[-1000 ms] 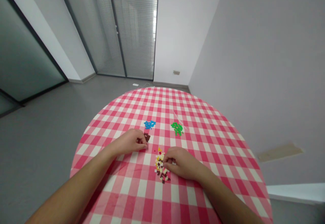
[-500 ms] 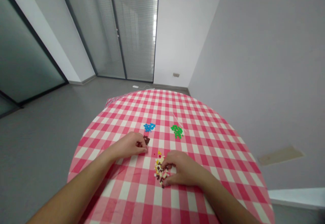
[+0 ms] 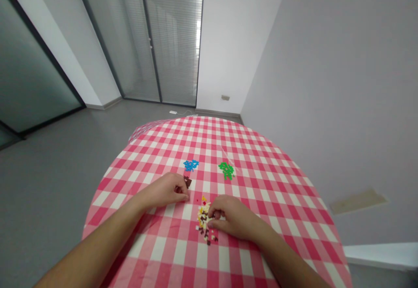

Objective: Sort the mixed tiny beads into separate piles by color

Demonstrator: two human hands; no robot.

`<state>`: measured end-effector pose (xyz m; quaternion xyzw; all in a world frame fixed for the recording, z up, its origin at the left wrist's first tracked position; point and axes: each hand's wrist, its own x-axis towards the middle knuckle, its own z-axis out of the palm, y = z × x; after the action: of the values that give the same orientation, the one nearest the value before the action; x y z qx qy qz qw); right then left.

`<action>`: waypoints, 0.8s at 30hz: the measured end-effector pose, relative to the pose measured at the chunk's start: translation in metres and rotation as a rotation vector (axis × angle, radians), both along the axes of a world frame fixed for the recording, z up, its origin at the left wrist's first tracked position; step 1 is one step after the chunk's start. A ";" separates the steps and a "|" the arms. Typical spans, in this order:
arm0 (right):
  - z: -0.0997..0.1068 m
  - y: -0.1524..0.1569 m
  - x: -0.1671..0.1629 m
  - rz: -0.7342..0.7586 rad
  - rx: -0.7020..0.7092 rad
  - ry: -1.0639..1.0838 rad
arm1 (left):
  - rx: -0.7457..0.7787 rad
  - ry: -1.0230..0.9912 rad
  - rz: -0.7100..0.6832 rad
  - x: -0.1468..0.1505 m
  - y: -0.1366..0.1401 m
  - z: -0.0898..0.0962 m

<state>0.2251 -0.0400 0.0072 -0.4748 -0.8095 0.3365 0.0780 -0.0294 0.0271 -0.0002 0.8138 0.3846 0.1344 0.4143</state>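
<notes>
My left hand (image 3: 168,190) rests on the table with its fingers curled in and thumb pressed close. What it holds, if anything, is hidden. Dark brown small pieces (image 3: 188,182) lie right beside its knuckles, partly covered. My right hand (image 3: 230,216) is over the right side of a mixed pile of small plastic-looking pieces (image 3: 203,218) in cream, yellow, brown and red. Its thumb and index finger bend toward each other at the pile, with a narrow gap between the tips.
Beyond my hands are a small blue heap of pieces (image 3: 190,165) and a green heap (image 3: 226,171). A red-and-white checked tablecloth (image 3: 163,253) covers the round table. Walls stand past the far and right edges; a power strip (image 3: 173,112) lies on the floor.
My right thumb has moved up toward the index finger, narrowing the gap. More loose pieces show at the pile's near end. My left hand keeps nearly the same pose.
</notes>
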 end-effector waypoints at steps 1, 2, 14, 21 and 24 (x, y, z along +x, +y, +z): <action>-0.001 0.000 0.000 -0.008 -0.002 -0.001 | -0.001 -0.005 -0.009 0.001 -0.001 0.001; -0.001 0.000 0.000 -0.010 -0.003 0.001 | 0.003 -0.012 -0.020 0.002 -0.001 0.001; -0.001 -0.001 -0.001 -0.014 0.014 0.029 | 0.073 0.004 -0.160 0.013 -0.007 -0.003; -0.002 0.000 0.000 -0.003 0.010 0.020 | 0.068 0.008 -0.151 0.015 -0.008 0.000; -0.003 0.001 0.001 0.000 0.012 0.023 | 0.060 0.001 -0.159 0.014 -0.008 0.000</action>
<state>0.2258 -0.0393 0.0039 -0.4703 -0.8106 0.3373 0.0899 -0.0152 0.0188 0.0002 0.8539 0.3150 0.1120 0.3989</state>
